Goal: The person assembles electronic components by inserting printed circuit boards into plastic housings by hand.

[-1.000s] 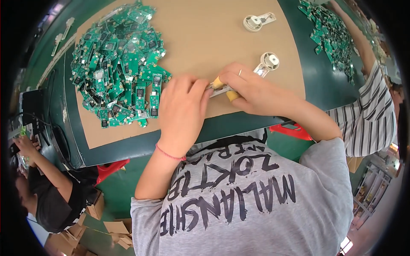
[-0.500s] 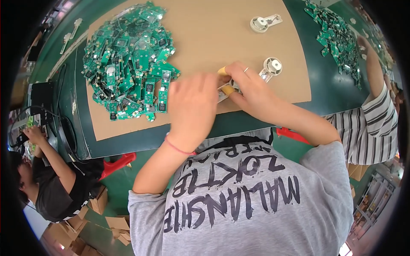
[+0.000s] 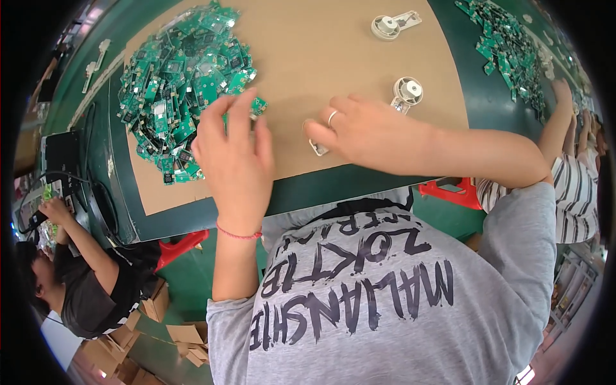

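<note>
My left hand [image 3: 237, 163] is over the right edge of a heap of green circuit boards [image 3: 160, 115]. Its fingers are apart, and no board shows in its grip. My right hand [image 3: 366, 131] is curled palm down over a narrow white plastic part [image 3: 318, 148]. Only the end of that part shows below its fingers; the rest is hidden. Just beyond the right wrist lies a small white handheld fan [image 3: 409, 91], its handle partly covered by the hand. I cannot tell whether the held part joins it.
Another white fan [image 3: 386, 27] lies at the far side of the cardboard sheet [image 3: 308, 58]. A second heap of boards [image 3: 510, 54] is on the green table at right. Co-workers sit left and right. Red stools [image 3: 452, 192] stand below the table edge.
My left hand has left the white part and moved left to the circuit boards, its fingers spreading. My right hand has shifted slightly left and turned palm down, staying with the white part.
</note>
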A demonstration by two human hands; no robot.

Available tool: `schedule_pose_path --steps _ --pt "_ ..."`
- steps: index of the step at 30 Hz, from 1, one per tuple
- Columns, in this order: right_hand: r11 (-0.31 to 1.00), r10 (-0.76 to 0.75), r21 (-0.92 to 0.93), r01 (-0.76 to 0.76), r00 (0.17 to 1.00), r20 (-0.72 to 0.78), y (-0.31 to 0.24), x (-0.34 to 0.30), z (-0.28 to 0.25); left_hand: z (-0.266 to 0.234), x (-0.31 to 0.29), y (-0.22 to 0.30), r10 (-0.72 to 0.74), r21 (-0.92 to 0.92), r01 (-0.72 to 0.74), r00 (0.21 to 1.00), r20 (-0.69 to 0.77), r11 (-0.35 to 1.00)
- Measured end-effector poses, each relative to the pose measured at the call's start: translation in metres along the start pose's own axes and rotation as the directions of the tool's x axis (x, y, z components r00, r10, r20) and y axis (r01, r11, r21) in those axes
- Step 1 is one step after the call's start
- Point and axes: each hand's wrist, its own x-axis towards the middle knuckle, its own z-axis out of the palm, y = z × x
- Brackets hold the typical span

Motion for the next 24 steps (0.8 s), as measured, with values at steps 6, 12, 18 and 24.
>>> schedule_pose_path --steps 6,12,18,24 --pt "0.979 0.047 0.203 -0.007 0.98 -0.194 0.014 -0.007 0.014 0.005 -0.012 0.012 0.235 -0.224 -0.203 0.964 0.124 0.953" --pt "0.777 0.319 0.629 -0.034 0.882 -0.346 0.002 -0.007 0.027 0.016 -0.014 0.02 0.176 -0.234 -0.137 0.973 0.153 0.963" --pt "0.891 0.268 0.45 -0.063 0.873 -0.408 -0.008 -0.013 0.044 0.012 -0.005 -0.002 0.064 -0.243 -0.05 0.997 0.051 0.969" --pt "0.922 0.245 0.382 -0.061 0.855 -0.456 -0.01 -0.011 0.043 0.015 0.007 -0.003 0.255 -0.197 -0.214 0.943 0.213 0.957"
